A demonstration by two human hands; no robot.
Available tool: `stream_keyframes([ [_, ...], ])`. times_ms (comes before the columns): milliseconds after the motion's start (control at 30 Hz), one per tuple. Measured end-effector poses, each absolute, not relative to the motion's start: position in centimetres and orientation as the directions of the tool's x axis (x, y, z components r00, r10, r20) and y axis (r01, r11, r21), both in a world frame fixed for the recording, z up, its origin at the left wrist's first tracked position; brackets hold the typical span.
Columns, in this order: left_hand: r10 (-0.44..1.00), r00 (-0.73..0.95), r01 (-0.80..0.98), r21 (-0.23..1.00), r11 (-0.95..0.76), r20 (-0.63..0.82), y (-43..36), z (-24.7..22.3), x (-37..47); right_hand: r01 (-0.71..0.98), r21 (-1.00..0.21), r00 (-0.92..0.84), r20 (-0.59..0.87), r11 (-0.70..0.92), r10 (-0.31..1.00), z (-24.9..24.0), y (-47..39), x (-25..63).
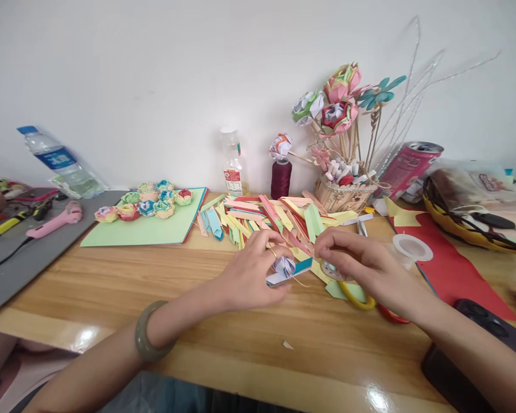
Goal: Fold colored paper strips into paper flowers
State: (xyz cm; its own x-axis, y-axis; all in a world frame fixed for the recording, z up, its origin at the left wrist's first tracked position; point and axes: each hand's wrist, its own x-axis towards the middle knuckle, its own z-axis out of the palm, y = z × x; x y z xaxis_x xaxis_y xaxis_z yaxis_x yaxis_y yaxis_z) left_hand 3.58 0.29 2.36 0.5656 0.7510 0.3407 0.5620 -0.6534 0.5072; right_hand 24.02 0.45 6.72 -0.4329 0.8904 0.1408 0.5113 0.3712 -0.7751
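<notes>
left hand (251, 272) holds folded paper (284, 266); right hand (363, 261) beside

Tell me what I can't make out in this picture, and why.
In the head view:
Folded paper: partly hidden by the left hand.
Right hand: anything in its grip is too small to tell.
Yellow loop: partly covered by the right hand.
Dark phone: crossed by the right arm.
Red label: print too small.

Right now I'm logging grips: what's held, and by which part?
The left hand holds a folded paper piece by its left side; for the right hand, I can't tell.
</notes>
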Motion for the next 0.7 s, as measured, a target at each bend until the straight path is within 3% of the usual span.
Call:
stream_keyframes([
  [100, 0.738, 0.506, 0.519, 0.526, -0.673, 0.446, 0.1, 3.1, 3.8, 0.432, -0.855, -0.43, 0.085, 0.288, 0.899, 6.6, 0.5, 23.9],
  [200, 0.777, 0.258, 0.445, 0.644, -0.623, 0.574, -0.2, 3.8, 4.4, 0.36, -0.873, -0.42, 0.162, 0.328, 0.893, 6.5, 0.3, 23.8],
  [300, 0.897, 0.212, 0.299, 0.848, -0.437, 0.387, -0.5, 4.4, 5.5, 0.348, -0.849, -0.418, 0.238, 0.397, 0.877, 6.6, -0.1, 23.8],
  [400, 0.961, 0.181, 0.175, 0.954, -0.242, 0.211, -0.6, 5.2, 6.8, 0.382, -0.789, -0.451, 0.296, 0.482, 0.842, 6.7, -0.6, 24.0],
  [567, 0.985, 0.163, -0.051, 0.997, -0.057, 0.064, -0.2, 6.7, 8.1, 0.472, -0.568, -0.535, 0.423, 0.674, 0.731, 7.1, -0.8, 24.2],
  [700, 0.951, 0.308, -0.081, 0.996, 0.042, -0.015, 0.6, 7.0, 8.0, 0.62, -0.186, -0.617, 0.485, 0.762, 0.62, 8.0, -0.2, 25.1],
])
